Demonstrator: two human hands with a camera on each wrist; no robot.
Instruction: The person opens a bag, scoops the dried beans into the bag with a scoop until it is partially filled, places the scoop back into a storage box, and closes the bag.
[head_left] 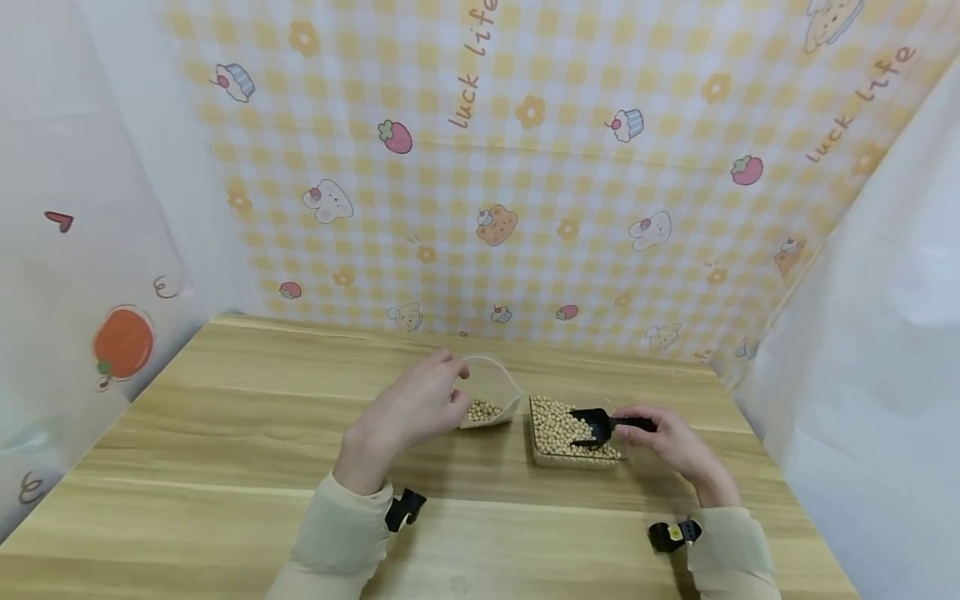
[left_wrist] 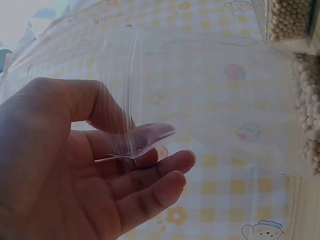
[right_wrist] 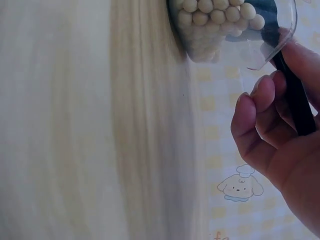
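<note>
My left hand (head_left: 422,400) pinches the rim of a clear zip bag (left_wrist: 210,95) between thumb and forefinger, its other fingers extended below. Soybeans (head_left: 482,410) lie in the bottom of the bag, which stands on the table with its mouth spread. Just right of it sits a clear plastic box (head_left: 573,462) full of soybeans (head_left: 555,425). A black scoop (head_left: 596,426) rests with its blade among the beans in the box. My right hand (head_left: 667,442) grips the scoop's handle (right_wrist: 297,100) at the box's right end.
The wooden table (head_left: 225,433) meets a yellow checked cloth (head_left: 450,183) at its back edge. White sheets (head_left: 885,333) hang at both sides. A black wrist mount (head_left: 405,510) is strapped on each sleeve.
</note>
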